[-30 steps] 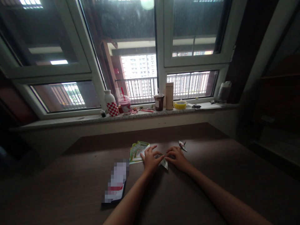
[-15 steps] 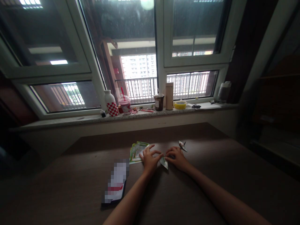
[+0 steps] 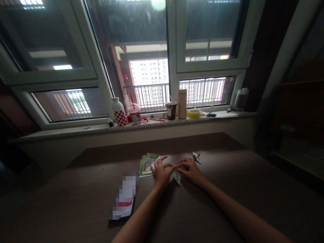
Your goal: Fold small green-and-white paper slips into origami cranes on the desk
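Note:
Between my two hands is a small folded piece of printed paper [image 3: 177, 178], whitish and green, with a pointed end towards me. My left hand [image 3: 162, 171] pinches its upper part with thumb and forefinger, the other fingers spread. My right hand [image 3: 189, 169] pinches the same paper from the right, fingers curled. The fingertips nearly meet and hide the paper's top. Behind my left hand lie several green-and-white printed sheets [image 3: 146, 165], partly covered by it. A finished-looking folded paper crane [image 3: 196, 157] rests on the table just beyond my right hand.
A phone-like object with a blurred screen [image 3: 124, 199] lies on the brown table [image 3: 76, 189] beside my left forearm. Along the windowsill [image 3: 98, 130] stand a checkered bottle [image 3: 119, 113], drink cups [image 3: 134, 113], a tan flask [image 3: 182, 104], yellow tape [image 3: 193, 114] and scissors [image 3: 211, 115].
My right hand has shifted very slightly left, closer to the left fingertips. The left hand keeps its pinch on the folded paper, and everything else stays in place.

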### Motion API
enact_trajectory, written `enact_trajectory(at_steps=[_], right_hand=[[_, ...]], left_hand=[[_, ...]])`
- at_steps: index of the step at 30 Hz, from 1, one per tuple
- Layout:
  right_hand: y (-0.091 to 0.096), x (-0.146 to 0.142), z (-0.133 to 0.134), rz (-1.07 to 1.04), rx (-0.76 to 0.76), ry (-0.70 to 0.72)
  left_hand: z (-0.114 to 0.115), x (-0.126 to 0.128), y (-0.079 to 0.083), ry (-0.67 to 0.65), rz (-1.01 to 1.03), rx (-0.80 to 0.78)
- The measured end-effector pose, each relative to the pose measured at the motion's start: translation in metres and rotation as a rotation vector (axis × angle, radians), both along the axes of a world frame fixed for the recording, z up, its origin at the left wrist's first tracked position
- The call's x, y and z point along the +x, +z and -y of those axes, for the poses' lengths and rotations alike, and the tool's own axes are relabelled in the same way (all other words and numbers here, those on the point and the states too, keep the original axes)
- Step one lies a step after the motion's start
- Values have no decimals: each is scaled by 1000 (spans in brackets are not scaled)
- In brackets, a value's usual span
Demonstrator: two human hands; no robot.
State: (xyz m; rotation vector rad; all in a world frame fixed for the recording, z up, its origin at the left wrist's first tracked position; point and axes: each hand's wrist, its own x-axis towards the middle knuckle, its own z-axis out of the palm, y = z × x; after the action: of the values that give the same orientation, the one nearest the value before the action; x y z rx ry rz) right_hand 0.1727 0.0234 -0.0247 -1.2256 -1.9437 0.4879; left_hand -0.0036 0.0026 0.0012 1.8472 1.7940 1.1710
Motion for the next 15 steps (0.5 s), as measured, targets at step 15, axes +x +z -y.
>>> enact_trajectory(at_steps=[15], right_hand=[[-3,-4,0,108,12,-28]], left_hand=[[3,0,2,34,25,53]])
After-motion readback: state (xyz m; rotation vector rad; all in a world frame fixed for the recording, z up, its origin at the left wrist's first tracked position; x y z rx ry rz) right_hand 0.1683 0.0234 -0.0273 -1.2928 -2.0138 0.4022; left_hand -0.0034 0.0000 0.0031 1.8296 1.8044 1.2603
